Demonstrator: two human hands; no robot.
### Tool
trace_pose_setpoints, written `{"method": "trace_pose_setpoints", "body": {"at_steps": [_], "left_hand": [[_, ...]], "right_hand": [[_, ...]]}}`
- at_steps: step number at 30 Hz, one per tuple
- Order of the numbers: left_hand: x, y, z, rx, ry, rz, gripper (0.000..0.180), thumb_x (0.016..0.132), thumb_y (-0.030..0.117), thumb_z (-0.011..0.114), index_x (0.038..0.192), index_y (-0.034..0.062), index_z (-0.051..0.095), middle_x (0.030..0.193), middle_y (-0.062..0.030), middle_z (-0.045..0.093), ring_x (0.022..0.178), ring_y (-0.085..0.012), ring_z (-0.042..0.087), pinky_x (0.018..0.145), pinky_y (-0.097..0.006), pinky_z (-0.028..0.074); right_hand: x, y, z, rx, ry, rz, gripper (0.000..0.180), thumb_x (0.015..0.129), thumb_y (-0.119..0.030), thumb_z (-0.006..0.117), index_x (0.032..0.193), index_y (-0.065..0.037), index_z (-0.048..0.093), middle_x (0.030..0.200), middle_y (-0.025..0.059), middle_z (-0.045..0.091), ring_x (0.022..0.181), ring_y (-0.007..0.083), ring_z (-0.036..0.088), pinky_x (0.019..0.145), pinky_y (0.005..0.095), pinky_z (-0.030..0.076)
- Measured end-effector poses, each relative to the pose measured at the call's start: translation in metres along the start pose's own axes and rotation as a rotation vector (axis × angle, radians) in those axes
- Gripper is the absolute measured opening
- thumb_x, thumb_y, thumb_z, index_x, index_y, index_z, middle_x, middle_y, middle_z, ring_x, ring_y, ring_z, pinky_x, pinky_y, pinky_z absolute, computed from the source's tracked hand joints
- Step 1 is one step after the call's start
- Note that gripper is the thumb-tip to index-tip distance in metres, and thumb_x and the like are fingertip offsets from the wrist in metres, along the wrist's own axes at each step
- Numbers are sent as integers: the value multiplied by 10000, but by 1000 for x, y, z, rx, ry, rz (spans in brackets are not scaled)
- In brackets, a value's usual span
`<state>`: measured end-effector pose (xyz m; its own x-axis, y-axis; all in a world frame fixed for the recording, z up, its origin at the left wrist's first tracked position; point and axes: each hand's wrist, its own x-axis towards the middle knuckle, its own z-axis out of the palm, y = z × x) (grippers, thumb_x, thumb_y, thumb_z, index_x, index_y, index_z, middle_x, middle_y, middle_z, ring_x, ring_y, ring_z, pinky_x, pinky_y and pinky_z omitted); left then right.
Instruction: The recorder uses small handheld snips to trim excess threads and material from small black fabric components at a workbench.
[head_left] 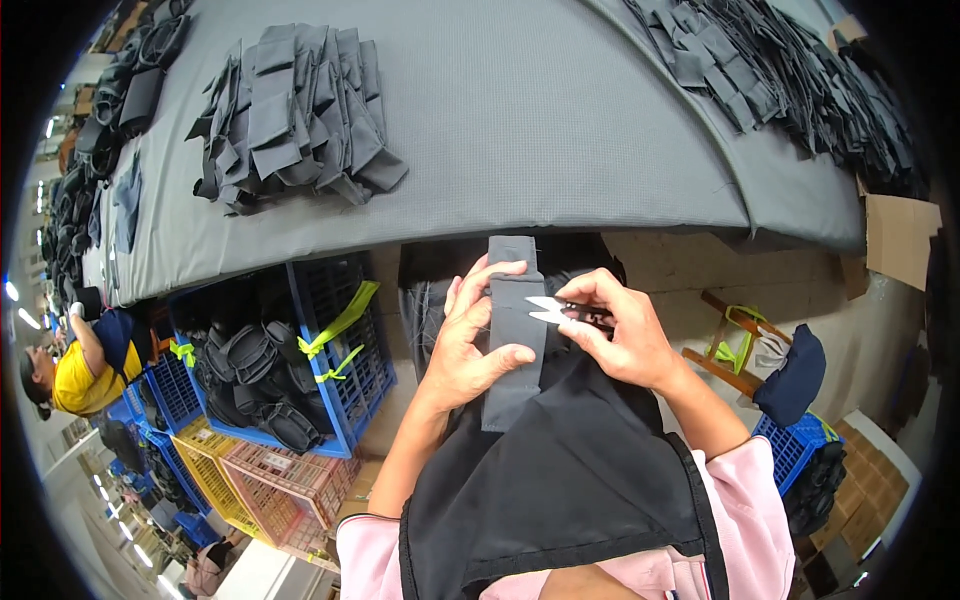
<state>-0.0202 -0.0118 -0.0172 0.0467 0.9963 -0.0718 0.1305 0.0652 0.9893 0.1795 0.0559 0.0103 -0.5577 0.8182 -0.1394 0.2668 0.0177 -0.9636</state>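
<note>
A long grey fabric strip point(516, 345) lies over my lap, on top of a black apron point(570, 480). My left hand point(468, 335) grips the strip from its left side, the thumb across its front and the fingers near its upper part. In my right hand point(625, 330) is a pair of thread snips point(580, 312) with a dark handle. Their pale blades are spread and point left, with the tips over the right edge of the strip. Whether a thread lies between the blades is too small to tell.
Ahead is a grey-covered table point(520, 130) with a pile of grey fabric strips point(300, 110) and a larger pile point(780, 80) at right. Blue crates point(345, 350) of black pieces stand left, by pink point(290, 490) and yellow crates. A wooden stool point(725, 345) is right. A person in yellow point(85, 375) works far left.
</note>
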Motion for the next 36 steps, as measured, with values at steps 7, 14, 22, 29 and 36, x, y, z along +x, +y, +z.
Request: {"method": "trace_pose_setpoints", "body": {"at_steps": [7,14,22,29,36], "left_hand": [[0,2,-2,26,-54,30,515,692,428,744,1035,59,637,1339,-71,459,1345,-346,277,1079,-544,55],[-2,-2,1,-21,-8,-1,523,695,438,736,1038,55,639,1340,-77,457,1345,-343,277,1076,-542,60],[6,8,11,-183,375,-126,247,927,212,533,1002,10,655,1107,-90,598,970,-137,534,848,-269,415],[26,-7,-1,-362,520,-426,311,965,238,471,1035,-29,616,972,6,599,743,-58,482,704,-175,378],[34,1,8,-428,482,-272,300,942,145,470,715,-48,508,1158,-32,551,640,-34,353,583,-200,319]], "right_hand": [[15,-6,-1,-177,-129,-122,213,782,-124,677,921,-30,545,837,109,644,730,266,650,636,337,491],[9,0,5,-249,-42,-200,191,784,-122,676,905,-22,567,809,107,649,706,256,647,621,329,489],[6,4,10,68,81,5,184,805,-2,639,969,10,558,834,69,626,716,124,613,649,254,488],[-10,-19,11,-127,-33,-227,398,632,-19,724,1014,-44,611,788,59,584,608,126,568,512,267,439],[-2,-13,21,-333,-4,-591,452,535,15,659,980,-54,632,646,36,507,518,193,497,466,290,398]]}}
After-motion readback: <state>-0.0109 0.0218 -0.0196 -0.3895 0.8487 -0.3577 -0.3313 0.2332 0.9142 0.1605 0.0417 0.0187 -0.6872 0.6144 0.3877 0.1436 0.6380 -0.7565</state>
